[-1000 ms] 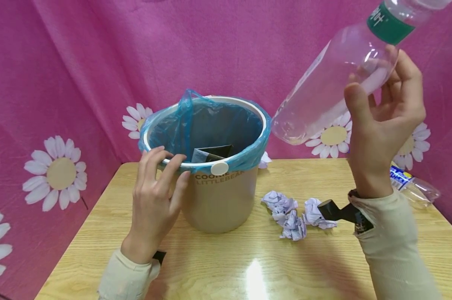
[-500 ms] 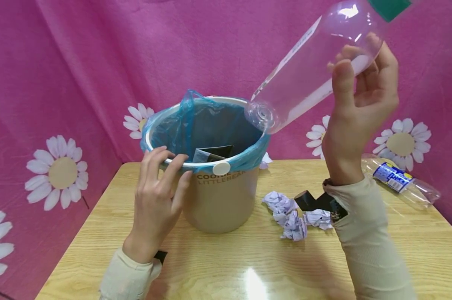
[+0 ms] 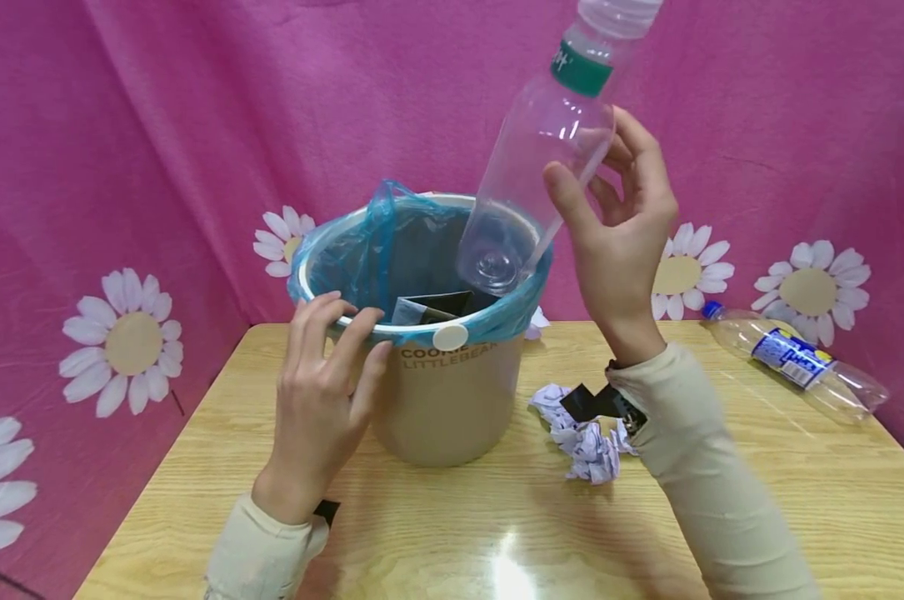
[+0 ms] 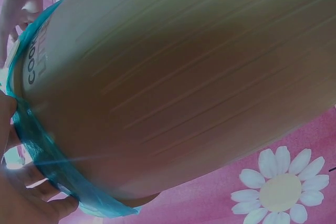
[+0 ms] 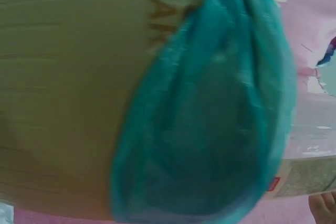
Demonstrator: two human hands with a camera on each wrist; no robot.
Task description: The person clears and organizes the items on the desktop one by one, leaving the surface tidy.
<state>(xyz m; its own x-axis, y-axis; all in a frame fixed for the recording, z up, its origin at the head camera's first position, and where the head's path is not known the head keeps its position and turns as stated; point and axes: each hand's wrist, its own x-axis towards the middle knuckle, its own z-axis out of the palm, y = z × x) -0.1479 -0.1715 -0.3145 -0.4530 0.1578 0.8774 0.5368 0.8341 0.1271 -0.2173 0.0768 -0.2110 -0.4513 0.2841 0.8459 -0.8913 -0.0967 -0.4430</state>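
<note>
- Above the table [image 3: 414, 533], tilted over the mouth of the bin [image 3: 444, 408], a clear bottle [image 3: 522, 158] is gripped by the right hand [image 3: 622, 237].
- At its near rim, the bin is held by the left hand [image 3: 317, 392], fingers bent.

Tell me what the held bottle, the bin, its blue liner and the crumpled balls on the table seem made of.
Held bottle: likely clear, glossy plastic; see-through, with bright highlights.
Bin: probably plastic, fairly matte; smooth beige wall with soft shading, though coated metal isn't ruled out.
Liner: thin, shiny plastic film; translucent and wrinkled.
Balls: apparently matte paper; sharp creases.
</note>
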